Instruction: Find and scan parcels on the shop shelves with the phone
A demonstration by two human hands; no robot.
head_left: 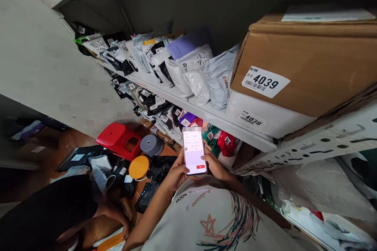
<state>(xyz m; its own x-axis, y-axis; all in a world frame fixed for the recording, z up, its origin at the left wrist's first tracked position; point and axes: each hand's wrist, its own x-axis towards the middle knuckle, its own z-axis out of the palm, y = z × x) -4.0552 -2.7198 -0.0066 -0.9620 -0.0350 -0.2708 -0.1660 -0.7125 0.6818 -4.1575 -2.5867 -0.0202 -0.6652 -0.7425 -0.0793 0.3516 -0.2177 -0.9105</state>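
Observation:
A smartphone (194, 155) with a bright screen and a red button near its lower edge is held upright in front of my chest. My left hand (178, 172) grips its left side, thumb at the lower left corner. Around the right side is my right hand (213, 162), its thumb resting over the screen's right edge. The fingers behind the phone are mostly hidden. Just beyond the phone, a red parcel (227, 144) and a green parcel (212, 136) lie on a lower shelf.
A white shelf (165, 91) carries labelled bags and a cardboard box (309, 59) marked 4039. On the floor stand a red stool (118, 137), a grey round stool (151, 145) and a yellow round one (139, 167). Another person in black (53, 208) bends at the lower left among parcels.

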